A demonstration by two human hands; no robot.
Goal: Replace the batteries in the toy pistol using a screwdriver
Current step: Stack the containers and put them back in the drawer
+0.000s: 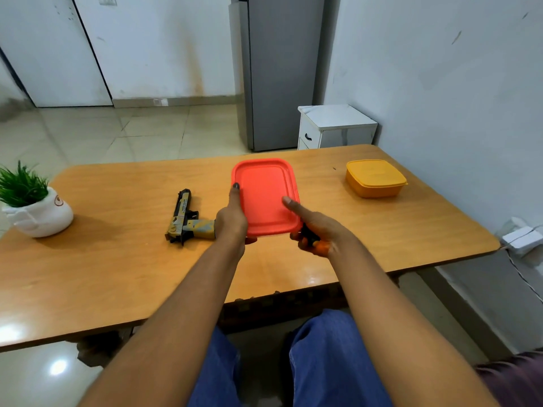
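At frame centre, both hands grip the red lidded box; the right also holds the screwdriver; lift the lid evenly

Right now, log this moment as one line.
left hand: holds red lid | right hand: lid, screwdriver | toy pistol: untouched

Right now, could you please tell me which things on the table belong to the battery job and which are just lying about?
For the job:
toy pistol, lying on the table
red box, held by the left hand and right hand
black-and-orange tool in the right hand, probably the screwdriver

Lying about:
yellow box, lid on
potted plant
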